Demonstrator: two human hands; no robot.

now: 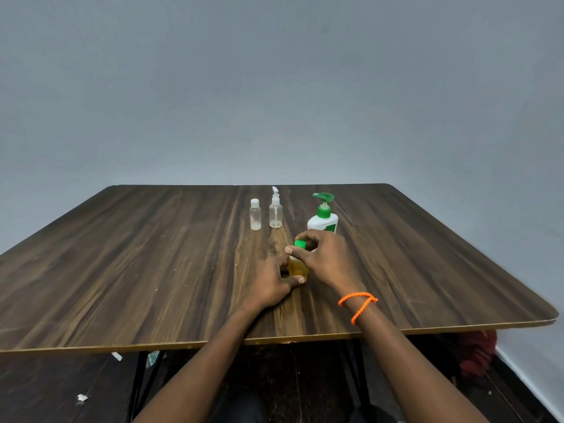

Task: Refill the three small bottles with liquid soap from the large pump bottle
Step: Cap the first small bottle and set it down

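Note:
A small yellow bottle [296, 267] with a green cap [300, 244] stands on the wooden table [152, 254] near its middle. My left hand [271, 282] grips the bottle's body low down. My right hand [325, 257] pinches the green cap from above. Behind them stands the large white pump bottle [323, 219] with a green pump head, partly hidden by my right hand. Farther left stand a small clear flip-cap bottle [255, 215] and a small clear pump bottle [275, 210], both upright and untouched.
The table's near edge runs just below my forearms. Black table legs [137, 383], scraps of paper [81, 397] and a red cloth [476, 352] lie on the dark floor beneath. A plain grey wall stands behind the table.

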